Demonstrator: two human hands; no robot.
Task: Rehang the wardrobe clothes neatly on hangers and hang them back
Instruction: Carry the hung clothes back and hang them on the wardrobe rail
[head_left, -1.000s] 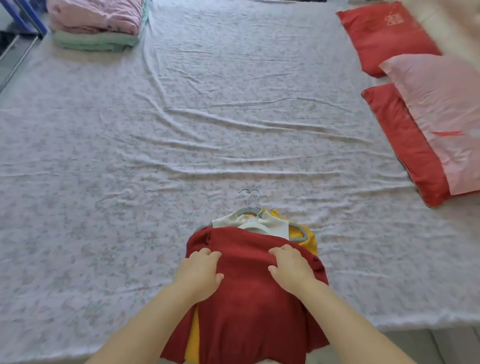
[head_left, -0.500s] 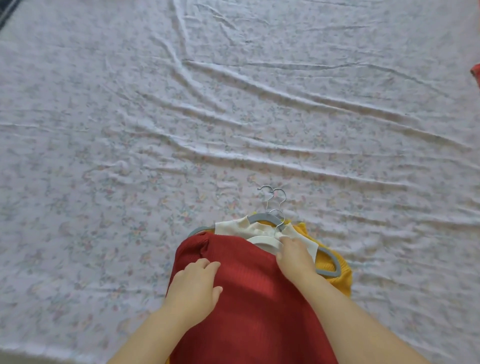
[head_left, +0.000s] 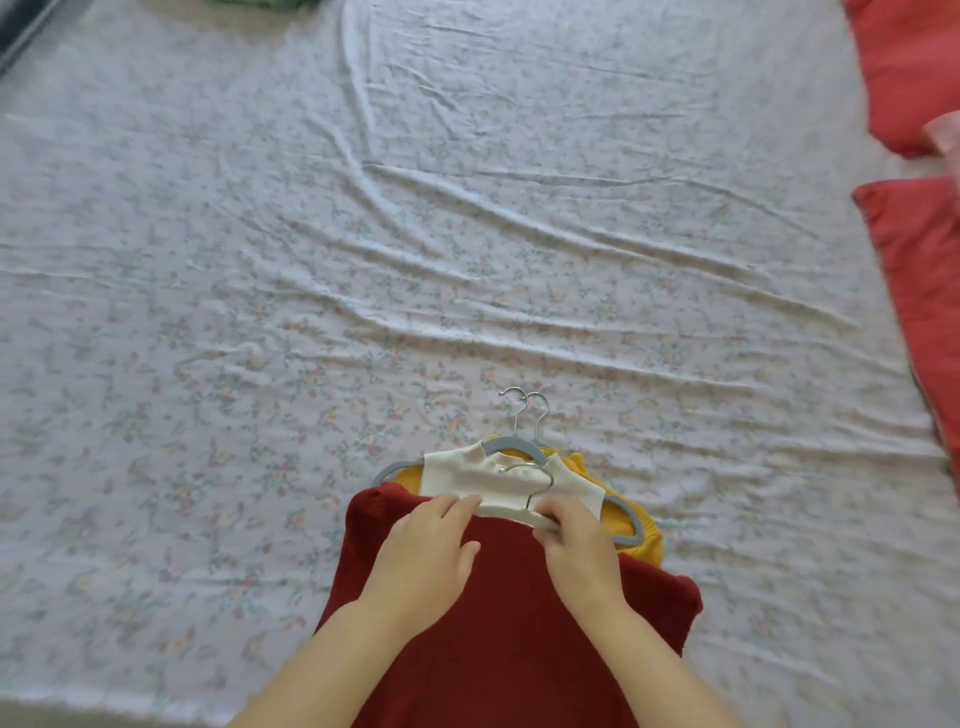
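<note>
A dark red knit garment (head_left: 498, 634) lies at the near edge of the bed, on top of a cream garment (head_left: 493, 480) and a yellow one (head_left: 641, 538). Both lower garments sit on grey hangers (head_left: 511, 445), whose two metal hooks (head_left: 525, 410) point away from me. My left hand (head_left: 423, 553) grips the red garment's top edge. My right hand (head_left: 576, 543) pinches a white hanger (head_left: 511, 515) at that same edge. The lower part of the red garment runs out of view.
The floral bed sheet (head_left: 260, 270) spreads wrinkled ahead and to both sides. Two red pillows (head_left: 909, 78) (head_left: 927, 291) and a pink sliver (head_left: 946, 140) line the right edge. A green folded cloth (head_left: 260, 3) shows at the far top left.
Both hands slid up the red garment to its top edge. My right hand took hold of the white hanger there. The view moved closer, then shifted right, bringing the pillows back in.
</note>
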